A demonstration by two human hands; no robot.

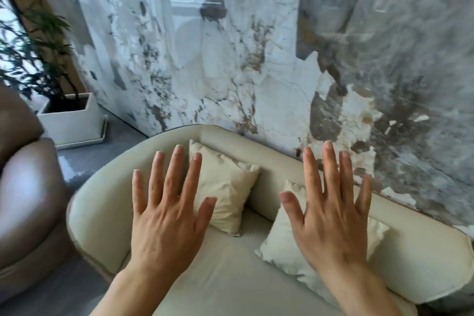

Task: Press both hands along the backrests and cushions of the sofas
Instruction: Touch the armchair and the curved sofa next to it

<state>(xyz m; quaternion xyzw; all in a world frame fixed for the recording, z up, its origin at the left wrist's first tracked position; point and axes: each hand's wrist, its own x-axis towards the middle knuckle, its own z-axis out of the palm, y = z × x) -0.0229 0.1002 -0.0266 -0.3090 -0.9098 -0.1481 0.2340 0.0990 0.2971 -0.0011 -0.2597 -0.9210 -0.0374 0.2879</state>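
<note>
A cream sofa with a curved backrest stands against a marble wall. Two cream cushions lean on it: one near the left corner, another further right. My left hand is held flat with fingers spread above the seat, in front of the left cushion. My right hand is spread the same way in front of the right cushion and the backrest. Both hands hold nothing. Whether they touch the upholstery I cannot tell.
A brown leather armchair stands close on the left. Behind it a leafy plant grows in a white square planter on the grey floor. The marble wall runs right behind the sofa.
</note>
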